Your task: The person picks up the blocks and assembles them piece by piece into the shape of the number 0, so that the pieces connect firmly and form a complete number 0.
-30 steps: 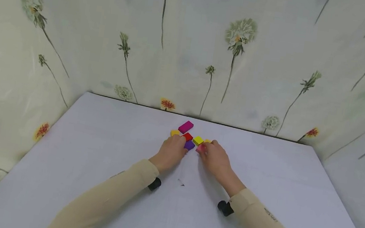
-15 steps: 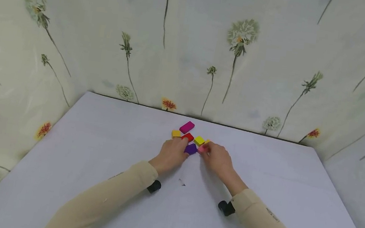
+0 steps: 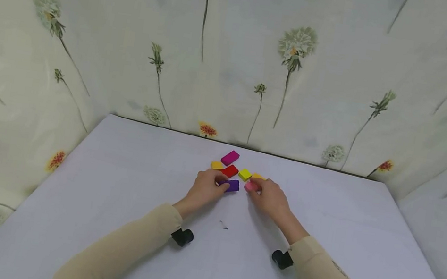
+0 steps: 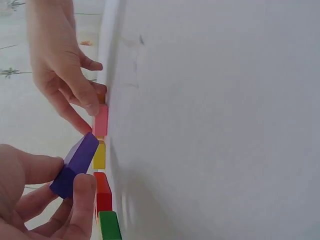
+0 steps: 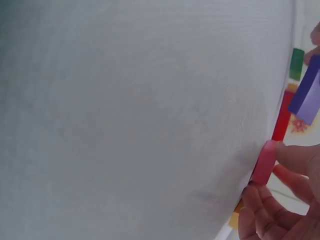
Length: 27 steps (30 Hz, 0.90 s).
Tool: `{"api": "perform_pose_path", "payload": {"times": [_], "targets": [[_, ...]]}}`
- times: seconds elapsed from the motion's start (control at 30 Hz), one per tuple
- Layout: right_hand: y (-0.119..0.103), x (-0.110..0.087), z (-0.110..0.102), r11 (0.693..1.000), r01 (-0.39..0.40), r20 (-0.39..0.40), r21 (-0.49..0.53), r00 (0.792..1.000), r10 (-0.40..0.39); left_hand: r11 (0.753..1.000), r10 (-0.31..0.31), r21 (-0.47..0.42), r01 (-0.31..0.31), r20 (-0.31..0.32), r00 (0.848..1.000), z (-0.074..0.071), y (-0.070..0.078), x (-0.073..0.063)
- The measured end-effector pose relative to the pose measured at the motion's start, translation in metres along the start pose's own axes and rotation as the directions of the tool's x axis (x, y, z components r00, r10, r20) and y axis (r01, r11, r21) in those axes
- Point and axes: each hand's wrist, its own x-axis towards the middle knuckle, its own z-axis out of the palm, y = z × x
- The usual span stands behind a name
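My left hand [image 3: 204, 189] pinches a purple block [image 4: 77, 162] between thumb and fingers. In the left wrist view the block is tilted and appears raised over the table. To its right, my right hand [image 3: 272, 201] holds a small pink block [image 5: 265, 164], thumb at one end and fingertips at the other. Just beyond the hands lie a red block [image 3: 230, 171] and a yellow block [image 3: 245, 175]. A green block [image 4: 109, 226] shows below the left hand in the left wrist view; in the head view that hand hides it.
A magenta block [image 3: 230, 157] lies farthest back, with a yellow-orange block [image 3: 217, 165] left of the red one. Another yellow-orange block [image 3: 259, 176] sits behind the right fingers. The white table [image 3: 151, 163] ends at a flower-patterned backdrop [image 3: 234, 64]. A small dark mark [image 3: 224, 225] shows nearer me.
The purple block, turned and more exposed, has come toward me in my left hand, away from the red block. My right hand has drawn the pink block slightly nearer and to the right.
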Motion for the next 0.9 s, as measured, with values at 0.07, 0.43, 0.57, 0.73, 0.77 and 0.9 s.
{"api": "perform_pose_path", "payload": {"times": [0.07,0.43,0.57,0.73,0.77,0.9], "targets": [[0.001,-0.001,0.0,1.0,-0.002,0.001,-0.006,1.0,0.002,0.998,-0.027,-0.049,0.026,-0.01,1.0,-0.003,0.0,-0.004],[0.003,0.0,0.0,0.999,-0.032,0.027,0.007,0.999,0.032,0.943,-0.208,-0.235,0.236,0.139,0.968,-0.021,-0.009,-0.021],[0.005,0.001,0.003,0.999,-0.033,0.035,0.001,0.999,0.033,0.93,-0.216,-0.253,0.266,0.206,0.954,-0.024,-0.012,-0.029],[0.007,0.0,0.004,0.999,-0.034,0.016,-0.009,0.999,0.034,0.925,-0.197,-0.276,0.261,0.239,0.951,-0.024,-0.012,-0.037],[0.007,0.001,0.003,1.0,-0.03,0.016,-0.009,0.999,0.03,0.924,-0.193,-0.281,0.259,0.242,0.951,-0.024,-0.012,-0.038],[0.007,0.003,0.002,1.0,-0.014,0.02,-0.007,1.0,0.015,0.918,-0.177,-0.305,0.255,0.26,0.949,-0.025,-0.012,-0.044]]}}
